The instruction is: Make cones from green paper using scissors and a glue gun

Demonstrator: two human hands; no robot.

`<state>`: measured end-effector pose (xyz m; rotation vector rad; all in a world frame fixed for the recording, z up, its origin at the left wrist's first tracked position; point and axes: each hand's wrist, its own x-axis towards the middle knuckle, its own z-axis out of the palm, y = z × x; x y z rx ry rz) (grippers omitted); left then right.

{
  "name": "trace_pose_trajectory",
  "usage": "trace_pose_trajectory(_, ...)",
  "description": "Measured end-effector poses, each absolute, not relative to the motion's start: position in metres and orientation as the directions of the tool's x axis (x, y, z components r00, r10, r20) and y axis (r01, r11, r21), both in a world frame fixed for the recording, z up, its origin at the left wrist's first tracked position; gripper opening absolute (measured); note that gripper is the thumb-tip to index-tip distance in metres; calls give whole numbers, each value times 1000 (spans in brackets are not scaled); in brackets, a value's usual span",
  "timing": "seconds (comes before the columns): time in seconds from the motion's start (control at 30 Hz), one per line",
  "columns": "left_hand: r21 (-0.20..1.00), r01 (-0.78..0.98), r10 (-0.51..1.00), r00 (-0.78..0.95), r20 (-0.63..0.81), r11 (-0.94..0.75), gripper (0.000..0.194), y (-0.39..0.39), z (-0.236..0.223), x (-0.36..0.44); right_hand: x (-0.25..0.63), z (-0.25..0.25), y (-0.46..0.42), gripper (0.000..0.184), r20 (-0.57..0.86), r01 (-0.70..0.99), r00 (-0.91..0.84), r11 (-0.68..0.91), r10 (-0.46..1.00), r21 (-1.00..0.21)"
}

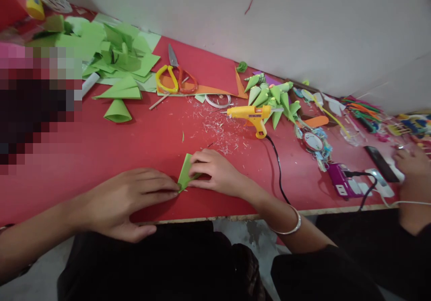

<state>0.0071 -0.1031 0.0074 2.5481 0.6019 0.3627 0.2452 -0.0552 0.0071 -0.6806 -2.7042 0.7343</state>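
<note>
A small folded piece of green paper (185,172) lies on the red table near its front edge. My right hand (215,172), with a bangle on its wrist, grips the paper's right side between bent fingers and thumb. From the left, my left hand (134,198) reaches its stretched fingertips to the paper's lower corner, its thumb spread over the table edge. Beyond my hands are a yellow glue gun (252,115) on its side, scissors (173,65) with yellow and red handles, and a green paper cone (117,111).
Green paper sheets (84,43) are heaped at the back left. Several small green cones (269,92) lie behind the glue gun, whose black cord (279,171) runs toward the front edge. A purple power strip (340,182) sits right. Another person's hand (412,159) rests at far right.
</note>
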Motion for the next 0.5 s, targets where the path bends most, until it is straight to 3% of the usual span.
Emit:
trace_pose_trajectory(0.2, 537, 316, 443, 888, 123, -782, 58, -102, 7, 4, 249, 12, -55, 14, 64, 368, -867, 722, 494, -586)
trace_pose_trajectory(0.5, 463, 321, 412, 904, 109, -826, 55, -103, 6, 0, 245, 15, -60, 13, 43, 424, -855, 744, 517, -516)
